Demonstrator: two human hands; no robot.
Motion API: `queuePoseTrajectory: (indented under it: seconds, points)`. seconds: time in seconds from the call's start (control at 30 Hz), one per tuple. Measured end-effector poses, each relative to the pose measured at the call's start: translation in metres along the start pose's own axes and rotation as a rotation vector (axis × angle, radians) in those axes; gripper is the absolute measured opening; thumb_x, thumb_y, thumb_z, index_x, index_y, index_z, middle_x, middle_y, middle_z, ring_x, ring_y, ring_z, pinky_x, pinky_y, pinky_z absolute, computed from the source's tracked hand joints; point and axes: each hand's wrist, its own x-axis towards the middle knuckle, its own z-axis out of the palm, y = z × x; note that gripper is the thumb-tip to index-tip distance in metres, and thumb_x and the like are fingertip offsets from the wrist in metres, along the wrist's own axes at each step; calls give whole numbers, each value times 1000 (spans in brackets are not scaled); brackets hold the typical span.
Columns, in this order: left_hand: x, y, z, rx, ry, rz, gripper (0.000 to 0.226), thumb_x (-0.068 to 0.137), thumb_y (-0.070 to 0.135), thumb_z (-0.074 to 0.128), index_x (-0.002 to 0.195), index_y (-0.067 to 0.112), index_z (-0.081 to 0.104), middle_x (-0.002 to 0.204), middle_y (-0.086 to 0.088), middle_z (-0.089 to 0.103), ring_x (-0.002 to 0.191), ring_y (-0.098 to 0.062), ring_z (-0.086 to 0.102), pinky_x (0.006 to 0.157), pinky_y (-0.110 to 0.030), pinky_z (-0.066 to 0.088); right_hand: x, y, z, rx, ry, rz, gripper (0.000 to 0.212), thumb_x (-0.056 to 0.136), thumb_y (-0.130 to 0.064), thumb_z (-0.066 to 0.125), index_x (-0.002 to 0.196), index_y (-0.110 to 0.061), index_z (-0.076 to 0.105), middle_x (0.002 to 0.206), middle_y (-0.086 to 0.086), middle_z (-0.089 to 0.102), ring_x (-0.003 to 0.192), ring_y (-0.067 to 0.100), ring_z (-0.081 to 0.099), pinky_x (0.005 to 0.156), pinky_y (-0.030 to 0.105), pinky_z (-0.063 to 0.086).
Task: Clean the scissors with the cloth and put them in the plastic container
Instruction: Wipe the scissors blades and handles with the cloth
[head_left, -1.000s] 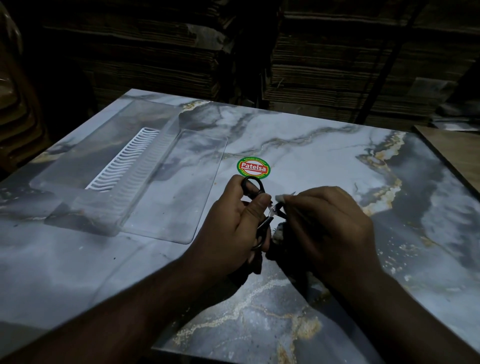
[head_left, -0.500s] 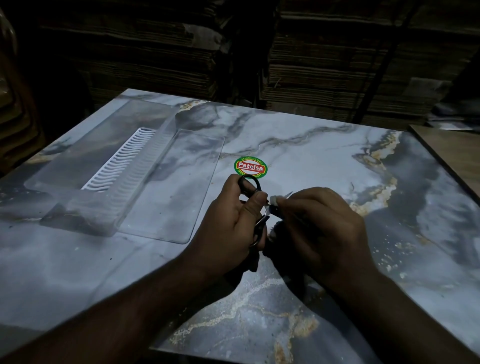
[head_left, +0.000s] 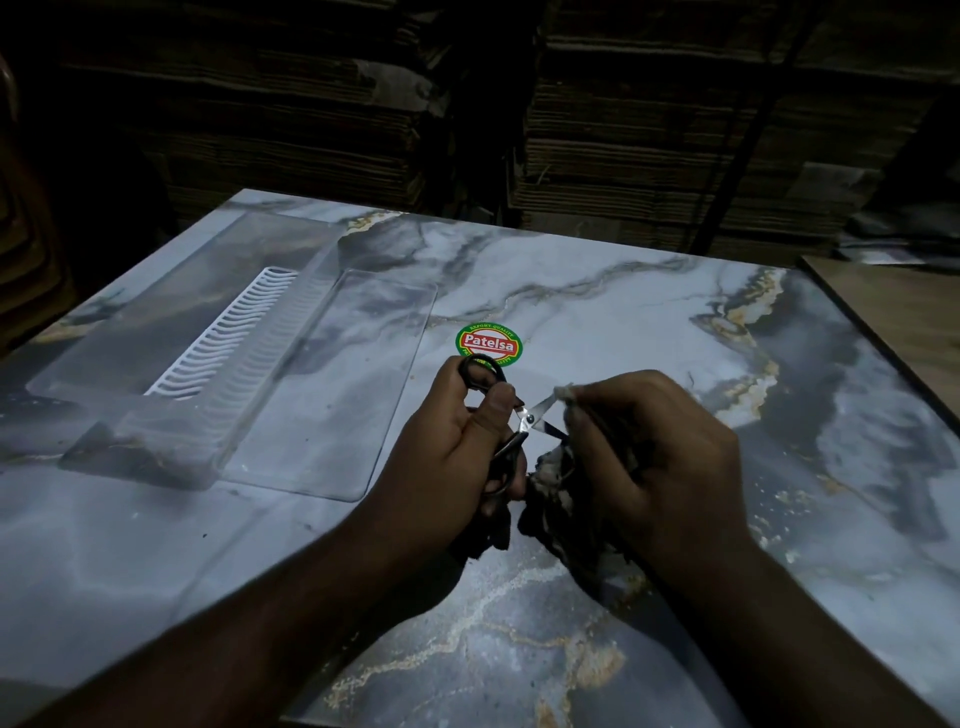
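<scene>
Scissors (head_left: 524, 422), small, with black looped plastic handles and thin shiny steel blades joined at a bright pivot screw, are being held above the worktop (head_left: 623, 312) near its middle, blades spread apart in a narrow V. The left hand (head_left: 457, 447) is gripping the handles, thumb lying over the upper loop and the other fingers curling round the lower one. The right hand (head_left: 654, 462) is clamping a cloth (head_left: 558, 480), a dark, frayed, crumpled rag with pale patches, and is pinching a fold of it over the tip of the upper blade; the rest of the rag is hanging in a lumpy bunch beneath the palm.

Just beyond the handles a round green, red and white sticker (head_left: 489, 343) reading "Patelsa" is lying flat on the worktop, which is showing a glossy grey marble pattern with gold veins. To the left a clear plastic container (head_left: 332, 415) is sitting, a shallow rectangular tray with rounded corners; a white ribbed strip (head_left: 218, 338) of wavy slats is running along inside it. Behind, flattened corrugated cardboard (head_left: 649, 130) is standing in tall dim stacks.
</scene>
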Motion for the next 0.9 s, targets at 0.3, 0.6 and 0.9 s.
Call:
queuePoseTrajectory:
  seconds: [0.3,0.6,0.9]
  points:
    - [7,-4,3,-59,55,-104,21,110,32,43,95,17,47,50,-6,45,38,-20,32,42,-28,33,-5,4,12,-66,-52,-174,16,95,-10,78,109,-2,81,100,10,75,86,22,72,73,34,60]
    - [5,-5,1,145,91,57,18,109,28,43,96,16,47,46,-1,41,35,-19,32,38,-24,33,-4,-1,11,-14,-30,-68,12,97,-9,74,107,-4,80,93,7,71,82,21,68,71,36,55]
    - [7,-10,1,196,109,80,17,110,24,43,94,20,47,45,1,42,34,-13,34,38,-24,32,-2,6,14,4,-17,-49,10,98,-9,74,94,0,76,84,9,66,74,26,64,67,42,52]
